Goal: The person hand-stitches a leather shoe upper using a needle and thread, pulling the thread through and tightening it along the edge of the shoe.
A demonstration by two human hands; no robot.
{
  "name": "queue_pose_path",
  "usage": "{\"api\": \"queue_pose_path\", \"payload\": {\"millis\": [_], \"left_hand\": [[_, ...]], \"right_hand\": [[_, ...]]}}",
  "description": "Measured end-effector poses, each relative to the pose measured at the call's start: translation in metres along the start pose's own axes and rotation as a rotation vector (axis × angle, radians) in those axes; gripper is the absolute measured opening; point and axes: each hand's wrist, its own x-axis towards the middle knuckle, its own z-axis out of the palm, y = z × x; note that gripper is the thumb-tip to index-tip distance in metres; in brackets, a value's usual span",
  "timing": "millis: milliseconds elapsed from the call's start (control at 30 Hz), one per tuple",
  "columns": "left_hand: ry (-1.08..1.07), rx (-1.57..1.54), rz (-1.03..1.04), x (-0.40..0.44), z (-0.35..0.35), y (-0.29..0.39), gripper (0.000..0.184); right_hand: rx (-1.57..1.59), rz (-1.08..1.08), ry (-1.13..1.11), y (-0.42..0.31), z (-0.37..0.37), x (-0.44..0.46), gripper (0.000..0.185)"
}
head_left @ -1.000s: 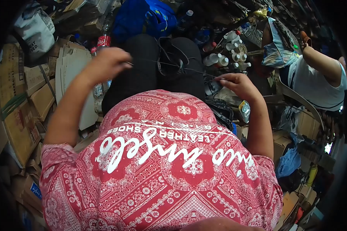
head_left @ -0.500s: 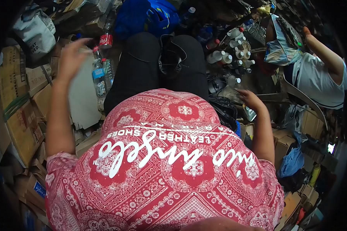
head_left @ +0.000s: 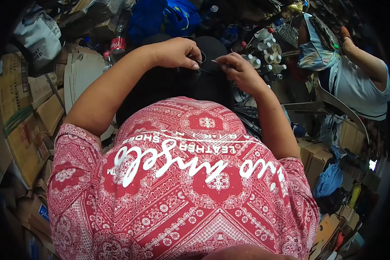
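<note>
Both my hands are raised over my black-trousered knees, pinched close to each other. My left hand (head_left: 177, 53) has its thumb and fingers closed on a thin strand (head_left: 205, 56), which curves out from the fingertips. My right hand (head_left: 238, 71) is closed too, its thumb and forefinger together beside the strand's other side. A thin pale glint shows at those fingertips, too small to name. Whether the strand is wire or cord, I cannot tell. Dark cloth behind the hands hides part of it.
A blue bag (head_left: 160, 19) lies beyond my knees. Plastic bottles (head_left: 268, 56) cluster at the right, and a red-labelled bottle (head_left: 118, 44) stands at the left. Flattened cardboard (head_left: 24, 117) is piled along the left. Another person in a white shirt (head_left: 355, 89) sits at the right.
My left hand has swung in from the far left, and my right hand has come up from beside my right hip. They now meet over my knees with a strand between them.
</note>
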Motion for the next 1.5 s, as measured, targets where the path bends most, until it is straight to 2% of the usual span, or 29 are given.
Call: {"api": "queue_pose_path", "payload": {"millis": [67, 200, 267, 567, 900, 1100, 1200, 1300, 1500], "left_hand": [[-0.099, -0.154, -0.027, 0.002, -0.002, -0.002, 0.026], [-0.126, -0.335, -0.045, 0.004, 0.004, -0.012, 0.026], [-0.11, -0.394, -0.048, 0.003, 0.005, -0.016, 0.025], [-0.098, -0.523, -0.084, -0.001, 0.006, -0.015, 0.023], [-0.085, -0.546, -0.07, -0.001, 0.007, -0.017, 0.024], [-0.087, -0.539, -0.079, 0.0, 0.008, -0.016, 0.025], [-0.09, -0.567, -0.133, -0.001, 0.008, -0.016, 0.026], [-0.092, -0.612, -0.11, -0.001, 0.009, -0.021, 0.027], [-0.16, -0.472, -0.047, -0.001, 0.006, -0.023, 0.032]], "right_hand": [[-0.024, -0.058, 0.023, -0.001, 0.002, -0.001, 0.022], [-0.024, -0.129, 0.016, -0.002, 0.007, 0.001, 0.017], [-0.232, -0.298, 0.066, 0.0, 0.006, 0.007, 0.016], [-0.184, -0.296, 0.088, -0.004, 0.006, 0.005, 0.018], [-0.124, -0.275, 0.108, -0.001, 0.009, 0.005, 0.017], [-0.192, -0.273, 0.073, -0.006, 0.01, 0.005, 0.016], [-0.149, -0.308, 0.055, -0.003, 0.016, 0.007, 0.016], [-0.09, -0.311, 0.09, 0.005, 0.027, 0.004, 0.017], [-0.064, -0.293, 0.242, 0.008, 0.045, -0.011, 0.019]]}}
